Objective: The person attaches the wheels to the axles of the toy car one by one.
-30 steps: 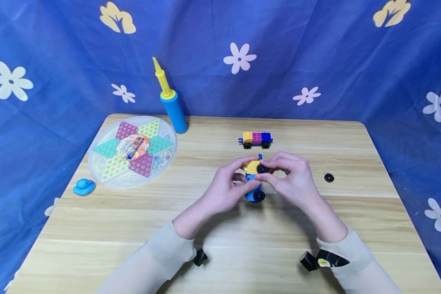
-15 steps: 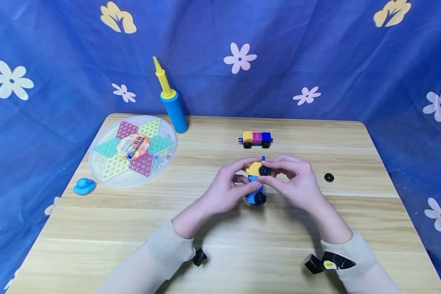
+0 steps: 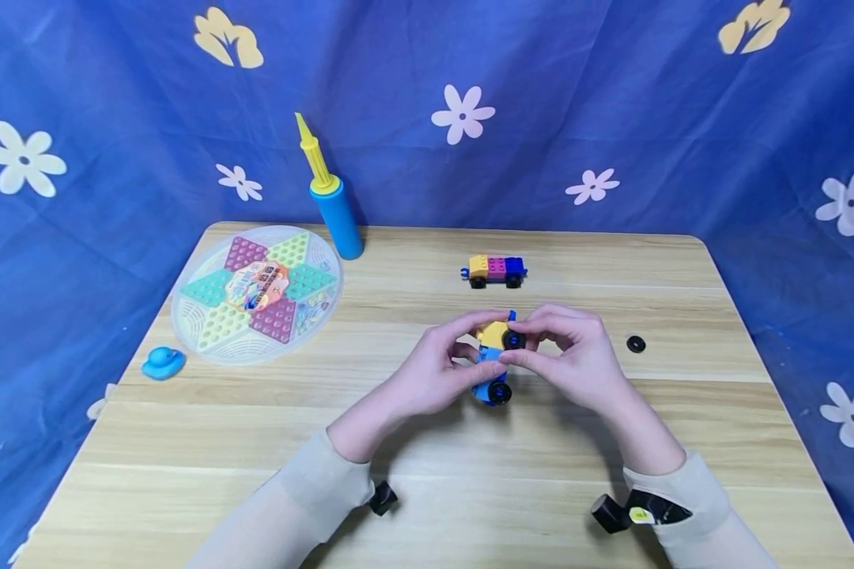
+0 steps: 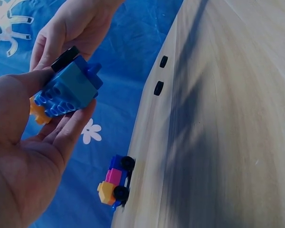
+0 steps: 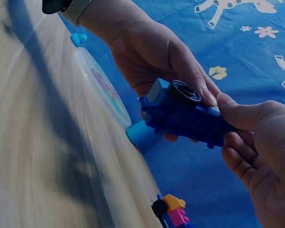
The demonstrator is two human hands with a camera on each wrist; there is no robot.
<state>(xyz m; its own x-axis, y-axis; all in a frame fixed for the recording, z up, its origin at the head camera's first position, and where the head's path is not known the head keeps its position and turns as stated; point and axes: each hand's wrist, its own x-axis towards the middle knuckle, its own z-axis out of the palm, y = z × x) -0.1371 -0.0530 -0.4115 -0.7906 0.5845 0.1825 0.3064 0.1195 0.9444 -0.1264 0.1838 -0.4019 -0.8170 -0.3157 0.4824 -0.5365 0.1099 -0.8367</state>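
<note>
Both hands hold a small brick car [image 3: 494, 359] just above the middle of the wooden table [image 3: 427, 442]; it has a yellow top, a blue body and black wheels. My left hand [image 3: 447, 371] grips it from the left, with the fingers under its studded blue underside [image 4: 61, 97]. My right hand [image 3: 565, 359] pinches the car's far end by a black wheel [image 3: 513, 340]; this wheel [image 5: 184, 91] sits on the dark blue body [image 5: 185, 118]. A second brick car [image 3: 496, 269], yellow, pink and blue, stands on the table behind the hands.
A loose black wheel [image 3: 636, 344] lies right of the hands. A round Chinese-checkers board [image 3: 256, 291] and a blue duck [image 3: 162, 362] are at the left. A blue and yellow hand pump [image 3: 330, 197] stands at the back. Blue flowered cloth [image 3: 612, 95] surrounds the table.
The hands and the held car have drifted slightly toward me and lower. The right fingers have shifted on the wheel at the far end. Nothing else has moved.
</note>
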